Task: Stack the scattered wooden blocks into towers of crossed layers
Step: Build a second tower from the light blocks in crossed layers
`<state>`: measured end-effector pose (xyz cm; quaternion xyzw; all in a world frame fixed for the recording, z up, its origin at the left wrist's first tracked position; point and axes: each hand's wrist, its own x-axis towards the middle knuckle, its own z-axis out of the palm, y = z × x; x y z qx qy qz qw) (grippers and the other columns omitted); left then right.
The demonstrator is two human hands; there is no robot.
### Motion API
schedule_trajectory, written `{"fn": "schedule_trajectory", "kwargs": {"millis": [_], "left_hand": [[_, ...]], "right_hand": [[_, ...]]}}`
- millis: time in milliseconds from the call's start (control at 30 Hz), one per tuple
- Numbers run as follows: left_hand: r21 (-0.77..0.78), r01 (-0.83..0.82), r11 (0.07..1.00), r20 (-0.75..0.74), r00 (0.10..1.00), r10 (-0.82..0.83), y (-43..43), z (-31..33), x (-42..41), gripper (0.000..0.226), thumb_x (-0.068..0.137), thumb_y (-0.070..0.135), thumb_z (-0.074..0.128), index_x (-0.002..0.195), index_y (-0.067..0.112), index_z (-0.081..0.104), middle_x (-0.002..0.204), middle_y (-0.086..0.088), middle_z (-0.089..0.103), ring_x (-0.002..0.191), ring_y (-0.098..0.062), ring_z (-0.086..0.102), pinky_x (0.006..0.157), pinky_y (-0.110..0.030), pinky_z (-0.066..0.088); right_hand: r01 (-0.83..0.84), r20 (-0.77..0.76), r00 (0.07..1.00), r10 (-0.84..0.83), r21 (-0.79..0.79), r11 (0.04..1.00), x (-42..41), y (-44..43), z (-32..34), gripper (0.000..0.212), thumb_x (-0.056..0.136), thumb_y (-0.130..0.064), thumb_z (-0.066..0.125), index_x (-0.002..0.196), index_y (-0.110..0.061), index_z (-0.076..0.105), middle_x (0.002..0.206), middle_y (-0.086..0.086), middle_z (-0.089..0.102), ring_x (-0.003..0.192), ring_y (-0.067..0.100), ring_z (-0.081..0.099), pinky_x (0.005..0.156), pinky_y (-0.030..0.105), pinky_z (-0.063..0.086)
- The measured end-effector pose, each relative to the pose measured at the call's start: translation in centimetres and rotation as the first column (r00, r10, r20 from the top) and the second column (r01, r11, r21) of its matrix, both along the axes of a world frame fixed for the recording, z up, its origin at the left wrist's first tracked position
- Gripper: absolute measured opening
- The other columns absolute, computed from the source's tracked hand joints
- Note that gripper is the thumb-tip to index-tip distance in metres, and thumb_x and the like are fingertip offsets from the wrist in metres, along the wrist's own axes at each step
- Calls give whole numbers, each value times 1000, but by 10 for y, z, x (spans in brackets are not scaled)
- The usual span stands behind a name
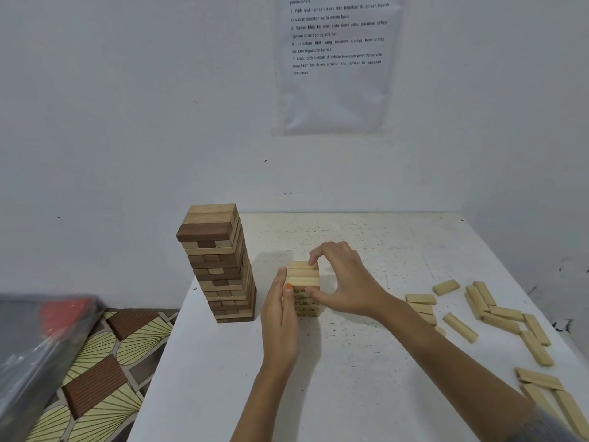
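A short tower of pale wooden blocks (pixel 304 277) stands mid-table, several crossed layers high. My left hand (pixel 280 317) presses flat against its left side with straight fingers. My right hand (pixel 342 279) arches over the tower, a fingertip on the far end of the top layer and the thumb against the right front side. A tall tower (pixel 220 266) of mixed dark and light blocks stands to the left, near the table's left edge. Loose pale blocks (pixel 497 314) lie scattered on the right, with more (pixel 554 397) at the near right.
The white table (pixel 350 378) meets a white wall at the back, where a printed sheet (pixel 338 59) hangs. Left of the table are a patterned floor (pixel 105 362) and a dark plastic-wrapped object (pixel 38 352). My right forearm crosses the table's near right part.
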<state>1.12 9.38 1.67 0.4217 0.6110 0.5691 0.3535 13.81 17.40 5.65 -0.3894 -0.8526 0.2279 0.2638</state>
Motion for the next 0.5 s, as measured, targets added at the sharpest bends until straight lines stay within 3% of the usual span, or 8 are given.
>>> {"fn": "schedule_trajectory", "kwargs": {"millis": [133,233,333,500], "left_hand": [[56,-23,998,-97,995,29,-2,7,3,44,104,33,32,148,26,34,153,15,34,139,6,26,119,-31,24],[154,-18,988,-207,977,50,-1,16,7,47,100,43,31,146,34,31,153,19,32,140,9,23,119,-30,23],[243,-9,970,-273,959,77,-1,24,13,45,100,39,34,144,40,33,147,27,36,139,-2,31,113,-32,30],[301,37,953,-260,965,45,-3,38,36,37,98,36,37,134,44,41,130,34,42,125,-4,44,97,-30,44]], "right_hand": [[46,-98,994,-53,-70,997,4,-4,0,27,87,-24,65,111,-25,52,114,-14,50,114,6,37,102,30,31],[70,-178,980,-87,-101,992,7,-7,0,20,90,-20,62,108,-26,55,111,-20,52,113,2,39,103,31,31],[98,-249,960,-125,-118,988,11,-13,1,16,91,-17,61,104,-26,58,108,-18,56,112,3,43,100,27,33],[171,-335,920,-202,-120,978,27,-28,2,14,92,-12,59,98,-25,62,103,-14,61,106,6,51,91,18,39]]}}
